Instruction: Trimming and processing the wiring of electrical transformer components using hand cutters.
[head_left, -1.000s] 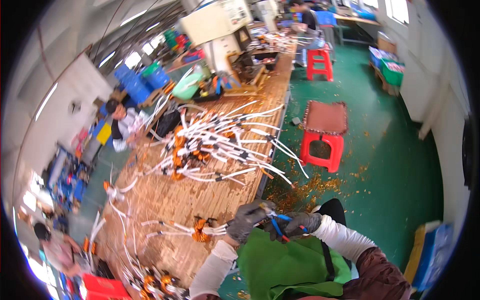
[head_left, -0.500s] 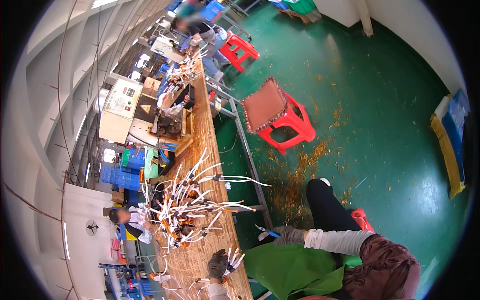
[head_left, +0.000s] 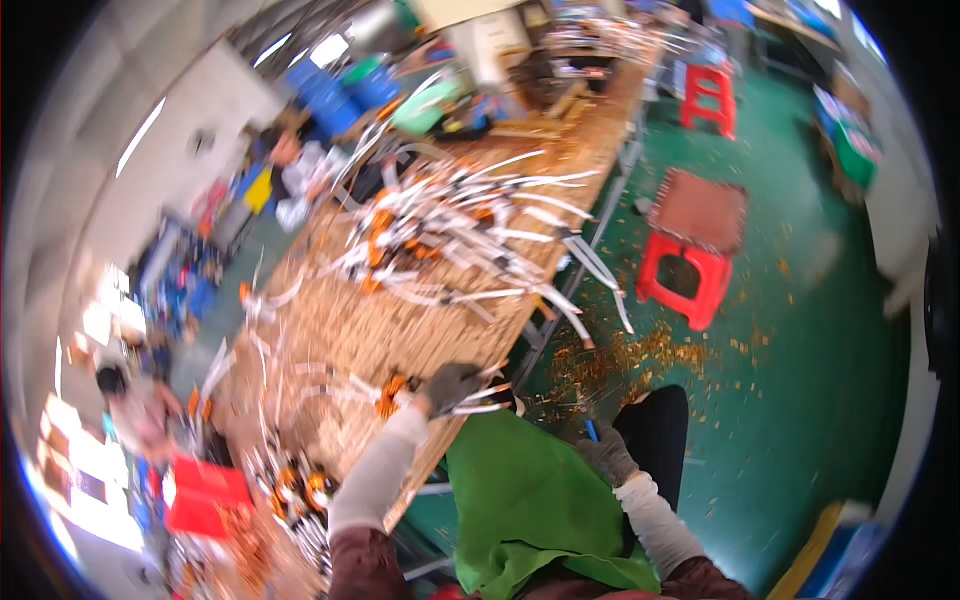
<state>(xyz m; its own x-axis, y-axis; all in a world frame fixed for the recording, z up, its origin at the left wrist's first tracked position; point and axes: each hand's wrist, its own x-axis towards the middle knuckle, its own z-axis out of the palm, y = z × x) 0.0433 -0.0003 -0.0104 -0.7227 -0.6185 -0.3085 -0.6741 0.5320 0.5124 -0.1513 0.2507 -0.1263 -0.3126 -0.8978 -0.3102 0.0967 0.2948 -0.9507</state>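
Note:
My left hand (head_left: 452, 387), in a dark grey glove, is at the near edge of the wooden bench. Its fingers are closed round white-sleeved wires (head_left: 480, 408), whose ends poke out to the right. Just left of this hand an orange copper coil (head_left: 392, 396) lies on the bench, with more white leads trailing left. Off the bench, above my dark trouser leg, my gloved right hand (head_left: 610, 456) is closed on a slim blue-handled tool (head_left: 591, 430). The tool's tip is too blurred to make out.
A heap of copper coils with white leads (head_left: 430, 235) covers the bench (head_left: 330, 350) farther up, some leads overhanging its edge. More coils (head_left: 290, 490) lie near left, beside a red box (head_left: 207, 497). A red stool (head_left: 690, 250) stands right, near orange scraps. Other people are beyond the bench.
My view has swung leftward, bringing the near left bench into sight. The left hand still grips the wires and the right hand still holds the blue-handled tool, now pointing more upward.

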